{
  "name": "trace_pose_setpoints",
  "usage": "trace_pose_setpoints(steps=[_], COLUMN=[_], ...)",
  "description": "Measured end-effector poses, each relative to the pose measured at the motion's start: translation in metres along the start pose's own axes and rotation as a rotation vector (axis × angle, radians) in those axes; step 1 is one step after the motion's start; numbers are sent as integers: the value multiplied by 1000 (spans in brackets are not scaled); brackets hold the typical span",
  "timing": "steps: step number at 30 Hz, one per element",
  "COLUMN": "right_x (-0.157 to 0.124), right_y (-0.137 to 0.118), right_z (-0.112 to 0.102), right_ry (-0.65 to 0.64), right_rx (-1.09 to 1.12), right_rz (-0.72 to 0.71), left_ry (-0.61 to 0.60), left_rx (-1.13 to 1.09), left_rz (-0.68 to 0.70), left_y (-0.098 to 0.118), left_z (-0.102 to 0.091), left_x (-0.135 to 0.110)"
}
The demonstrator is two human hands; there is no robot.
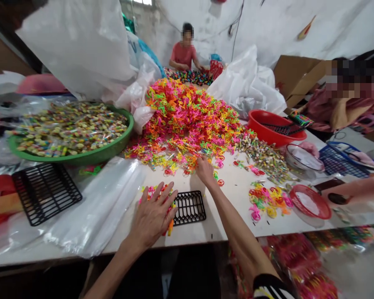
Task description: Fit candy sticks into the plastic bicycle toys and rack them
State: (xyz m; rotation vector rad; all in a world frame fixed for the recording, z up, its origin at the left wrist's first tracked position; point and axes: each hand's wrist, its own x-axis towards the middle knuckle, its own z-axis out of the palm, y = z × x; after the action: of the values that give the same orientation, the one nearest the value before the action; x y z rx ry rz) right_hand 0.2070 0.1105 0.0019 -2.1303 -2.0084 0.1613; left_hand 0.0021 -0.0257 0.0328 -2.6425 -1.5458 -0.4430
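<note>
Two hands are working over a heap of neon plastic loops (pixel 190 120) on a white bench (pixel 230 216). The tangled heap is sprawling across the middle of the bench, showing pink, orange, yellow and green, with stray loops scattering from its near edge. The left hand (pixel 152 216) is resting on a small pile of loops (pixel 152 192), its fingers (pixel 166 196) spreading wide, just beside a black grid rack (pixel 190 207). The right hand (pixel 204 171) is touching the near edge of the heap, its fingers (pixel 202 161) drawing narrow among the loops; I cannot tell whether they are holding any. A green basin (pixel 81 160) of small wrapped pieces is sitting left of the heap, and a red basin (pixel 268 133) is standing to its right. A co-worker (pixel 183 54) is sitting beyond, hands at a darker pile.
</note>
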Motion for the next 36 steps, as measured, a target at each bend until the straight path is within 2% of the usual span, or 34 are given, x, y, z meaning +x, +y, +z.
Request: trace_pose_setpoints(steps=[2,6,10,13,15,17,22,26,28,31,36], right_x=[6,-1,0,-2,-13,-33,-86,-100,-99,-94,-98], right_y=[0,15,28,27,23,20,5,-14,-22,-31,-38], right_z=[7,15,10,2,0,1,17,34,41,44,42], right_ry=[-9,-35,-98,-109,-107,-107,-209,-270,-236,-218,-170], right_rx=[-12,16,36,69,110,245,867,1058,1071,1010,567], right_rz=[15,16,-31,-70,-107,-120,-68,41,38,-82,-341], left_ry=[14,9,-24,-40,-43,-47,-71,-78,-79,-83,-87], left_rx=[3,12,4,0,-2,-3,0,19,29,42,50], left_rz=[3,-1,-19,-26,-23,-21,-18,-1,6,11,12], left_y=[0,0,0,1,2,2,1,0,0,0,-1], left_z=[0,1,1,-1,-2,-2,-1,0,1,2,4], left_x=[0,0,0,0,1,1,1,1,1,1,2])
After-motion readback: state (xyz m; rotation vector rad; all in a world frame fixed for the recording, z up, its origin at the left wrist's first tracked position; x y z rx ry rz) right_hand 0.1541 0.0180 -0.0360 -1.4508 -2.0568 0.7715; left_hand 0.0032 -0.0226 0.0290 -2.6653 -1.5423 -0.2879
